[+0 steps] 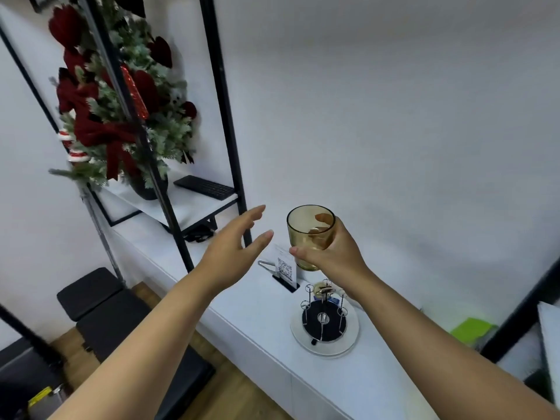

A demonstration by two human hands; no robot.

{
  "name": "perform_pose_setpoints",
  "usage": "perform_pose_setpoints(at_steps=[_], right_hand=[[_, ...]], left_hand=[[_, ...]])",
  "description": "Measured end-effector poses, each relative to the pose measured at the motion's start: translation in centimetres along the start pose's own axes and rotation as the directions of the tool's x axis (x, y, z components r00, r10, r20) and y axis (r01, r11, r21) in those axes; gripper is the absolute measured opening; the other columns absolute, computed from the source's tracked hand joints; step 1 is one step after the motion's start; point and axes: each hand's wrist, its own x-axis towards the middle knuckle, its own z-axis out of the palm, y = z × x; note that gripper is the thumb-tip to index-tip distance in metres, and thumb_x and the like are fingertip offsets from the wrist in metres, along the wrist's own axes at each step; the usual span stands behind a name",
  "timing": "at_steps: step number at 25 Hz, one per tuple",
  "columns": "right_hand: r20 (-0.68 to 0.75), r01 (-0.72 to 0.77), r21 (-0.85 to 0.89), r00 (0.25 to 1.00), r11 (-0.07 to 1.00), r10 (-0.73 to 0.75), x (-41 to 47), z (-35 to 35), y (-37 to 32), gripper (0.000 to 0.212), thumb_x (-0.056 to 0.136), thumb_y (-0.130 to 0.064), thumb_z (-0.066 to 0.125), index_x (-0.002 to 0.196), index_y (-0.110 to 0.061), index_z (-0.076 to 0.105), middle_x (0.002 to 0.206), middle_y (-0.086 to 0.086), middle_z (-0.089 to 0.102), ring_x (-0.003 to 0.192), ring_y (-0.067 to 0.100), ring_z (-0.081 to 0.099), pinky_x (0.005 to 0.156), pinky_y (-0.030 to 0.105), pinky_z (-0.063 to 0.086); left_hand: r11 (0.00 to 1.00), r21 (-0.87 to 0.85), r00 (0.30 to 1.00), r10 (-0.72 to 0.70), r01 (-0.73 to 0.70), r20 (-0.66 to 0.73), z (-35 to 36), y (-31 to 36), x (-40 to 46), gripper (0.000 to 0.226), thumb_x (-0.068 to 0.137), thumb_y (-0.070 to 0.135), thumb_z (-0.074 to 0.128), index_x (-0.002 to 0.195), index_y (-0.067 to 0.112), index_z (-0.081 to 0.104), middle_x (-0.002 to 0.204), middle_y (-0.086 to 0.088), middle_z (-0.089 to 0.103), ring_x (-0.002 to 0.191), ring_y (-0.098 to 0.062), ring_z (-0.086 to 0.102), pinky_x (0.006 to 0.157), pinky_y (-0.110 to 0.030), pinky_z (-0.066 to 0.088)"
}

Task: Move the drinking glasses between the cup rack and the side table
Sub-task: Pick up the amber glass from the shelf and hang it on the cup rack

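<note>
Scanning from the left, a decorated tree (121,95) is seen standing on a black-framed shelf (194,204), with a dark keyboard (204,187) lying beside its pot. Further along, the left hand (230,253) is held out over the white side table (257,316), its fingers straight and spread, with nothing in its hold. A small sign with a printed code (285,268) is propped on the table just beyond it. To the right, an amber drinking glass (310,234) is held upright and clear of the table by the right hand (336,253), whose fingers and thumb are curled round the lower part of the glass. Below that hand, the cup rack (324,319) is seen on its round base; no glass can be made out on its wire pegs, though part of it is hidden by the wrist. The step in hand is judged to be a transfer of this glass. If the rack is the goal, the glass would need to be turned mouth-down and lowered over a peg.
</note>
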Motion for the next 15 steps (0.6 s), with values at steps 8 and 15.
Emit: perform_pose_setpoints(at_steps=[8,15], right_hand=[[-0.12,-0.092,-0.026,0.989,0.995,0.088,3.6,-3.1,4.4,0.088,0.057,-0.046,0.096,0.131,-0.04,0.05,0.122,-0.02,0.064,0.114,0.002,0.063,0.102,0.039,0.054],[-0.196,-0.146,0.062,0.968,0.987,0.155,6.6,-2.7,5.8,0.094,0.052,-0.048,0.095,0.135,-0.043,0.05,0.125,-0.016,0.069,0.111,0.002,0.069,0.086,0.032,0.062]], left_hand=[[0.992,-0.105,0.987,0.076,-0.062,0.14,7.1,0.2,6.5,0.059,0.098,0.054,0.06,0.153,0.043,0.043,0.149,0.027,0.047,0.132,0.006,0.048,0.112,-0.028,0.04],[0.967,-0.232,0.954,0.163,-0.104,0.253,10.3,0.4,12.2,0.094,0.078,0.076,0.067,0.157,0.057,0.02,0.16,0.026,0.036,0.144,0.001,0.037,0.118,-0.038,0.037]])
